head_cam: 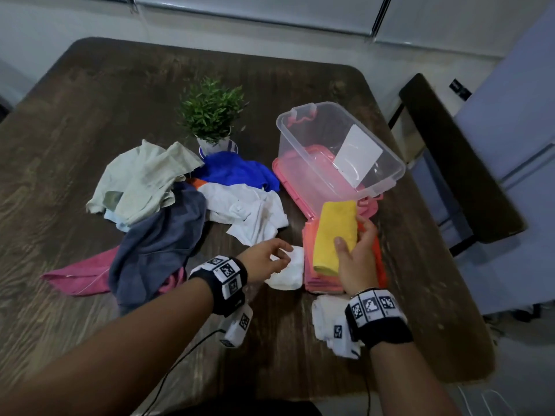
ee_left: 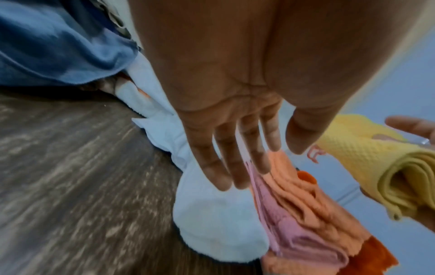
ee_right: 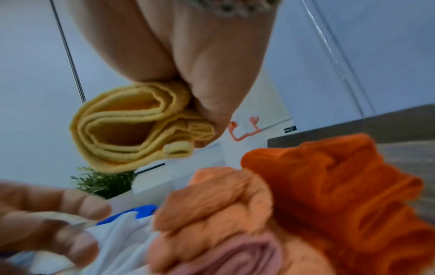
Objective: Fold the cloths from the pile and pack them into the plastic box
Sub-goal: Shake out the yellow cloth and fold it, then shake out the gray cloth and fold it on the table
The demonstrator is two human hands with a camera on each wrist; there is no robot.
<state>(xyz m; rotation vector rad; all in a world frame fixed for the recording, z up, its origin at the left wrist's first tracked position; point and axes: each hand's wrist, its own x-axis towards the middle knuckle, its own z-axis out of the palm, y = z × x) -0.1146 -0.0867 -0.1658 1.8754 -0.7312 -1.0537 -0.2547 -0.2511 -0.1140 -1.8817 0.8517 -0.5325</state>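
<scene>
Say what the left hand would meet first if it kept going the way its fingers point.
Most likely the folded white cloth. The left hand, open and empty, points toward it with its fingertips over its near edge. Beyond that lies the stack of pink and orange cloths. Height above the cloth is hard to judge.

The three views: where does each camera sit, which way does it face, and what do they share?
Head: above, facing down at the wooden table; both forearms show.
Left wrist: along the open left hand towards the folded white cloth.
Right wrist: under the right hand, which grips the folded yellow cloth.
Shared: all show the yellow cloth; both wrist views show the other hand.
</scene>
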